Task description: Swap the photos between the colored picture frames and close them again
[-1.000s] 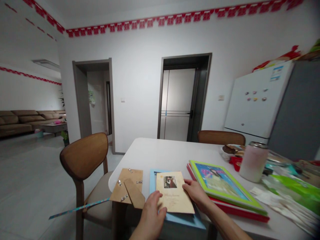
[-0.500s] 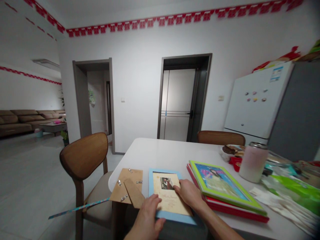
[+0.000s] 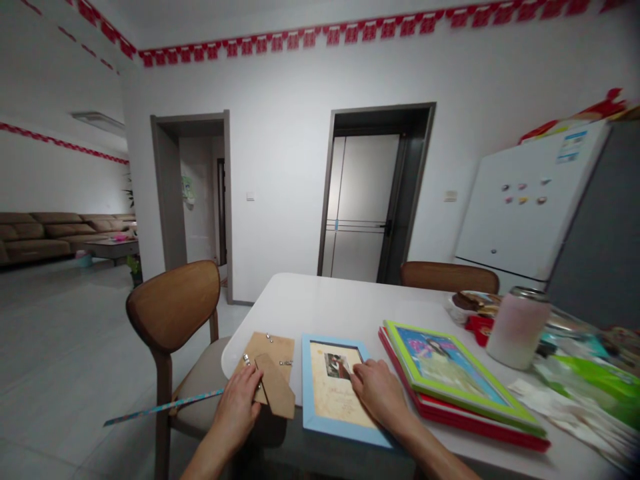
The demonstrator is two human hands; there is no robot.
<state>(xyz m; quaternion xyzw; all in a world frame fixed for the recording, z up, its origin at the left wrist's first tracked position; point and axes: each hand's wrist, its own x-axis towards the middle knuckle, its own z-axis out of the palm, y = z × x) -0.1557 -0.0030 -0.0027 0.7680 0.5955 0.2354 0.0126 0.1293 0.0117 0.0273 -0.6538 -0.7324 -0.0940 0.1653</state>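
A light-blue picture frame (image 3: 309, 387) lies face up at the table's near edge, with a cream sheet (image 3: 336, 400) and a small photo (image 3: 337, 366) inside its border. Across the frame's right side lies my right hand (image 3: 380, 393), fingers curled over that border and the thumb on the sheet. To the left is a brown backing board (image 3: 277, 347) with metal clips and a hinged stand leg (image 3: 275, 387). My left hand (image 3: 239, 400) has closed on its near left part, fingertips on top beside the leg. The fingers' undersides are hidden.
Right of the blue frame, a green-framed picture (image 3: 450, 373) tops a stack with red edges. Beyond stand a pink-white bottle (image 3: 519, 327), a green packet (image 3: 600, 387) and crumpled tissues (image 3: 555, 407). A wooden chair (image 3: 175, 307) stands left; a patterned strip (image 3: 165, 407) extends over its seat.
My left hand has moved left from the blue frame's lower edge onto the backing board. My right hand stays at the frame's right side. The camera view has shifted slightly.
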